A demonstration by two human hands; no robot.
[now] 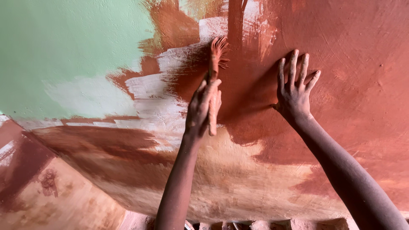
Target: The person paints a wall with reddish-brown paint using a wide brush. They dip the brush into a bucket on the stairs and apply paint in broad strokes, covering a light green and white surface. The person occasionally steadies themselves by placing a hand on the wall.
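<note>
Brush (pixel 214 81) sits at upper centre of the frame, bristles up against the wall (pixel 362 64), the left hand (pixel 203 108) pinching its handle. Long, overlapping strokes with steady pressure would likely cover best. Right hand (pixel 295 91) lies flat, fingers spread, on red-brown paint (pixel 255 110); green paint (pixel 64 47) shows upper left. No pot or bucket is visible.

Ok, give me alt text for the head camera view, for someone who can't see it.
A person's left hand holds a paint-caked, reddish-brown bristle brush against a rough plastered wall, while the right hand presses flat on it, fingers spread. Wet reddish-brown paint covers the right side; pale green and white patches remain at upper left.
</note>
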